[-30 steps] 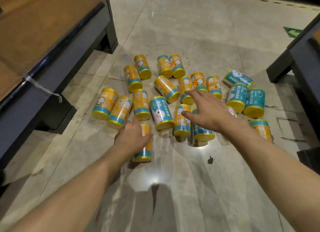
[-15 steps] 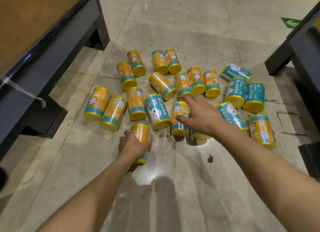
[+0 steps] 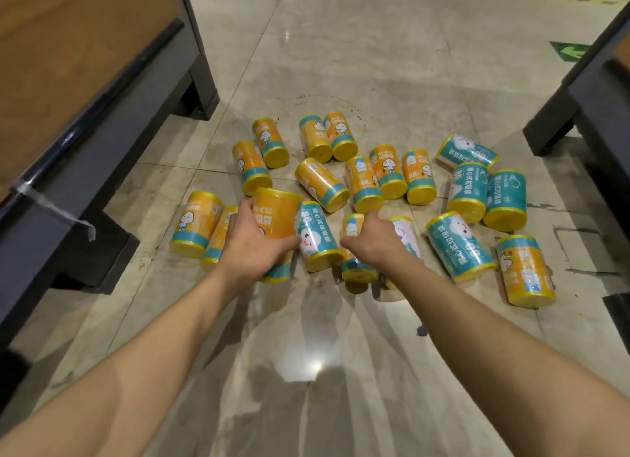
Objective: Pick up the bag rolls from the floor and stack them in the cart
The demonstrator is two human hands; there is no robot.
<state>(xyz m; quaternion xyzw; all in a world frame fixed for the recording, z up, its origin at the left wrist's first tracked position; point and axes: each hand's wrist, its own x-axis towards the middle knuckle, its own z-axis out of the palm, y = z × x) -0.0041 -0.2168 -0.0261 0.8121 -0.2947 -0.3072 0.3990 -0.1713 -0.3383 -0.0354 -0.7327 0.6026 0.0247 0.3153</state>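
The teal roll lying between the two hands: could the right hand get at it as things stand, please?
Probably yes: the teal roll lies uncovered beside the right hand, though that hand already grips an orange roll.

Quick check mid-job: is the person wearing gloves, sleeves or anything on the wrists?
No. Both forearms are bare from the frame's lower edge to the wrist, with no sleeve showing. The left hand and right hand are ungloved, and no watch, band or ring is visible on either.

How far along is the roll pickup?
Barely started. Nothing shows as stacked; no cart is in view. In hand: the left hand grips an orange roll, and the right hand closes on another roll. Left: around twenty rolls on the floor, orange and teal.
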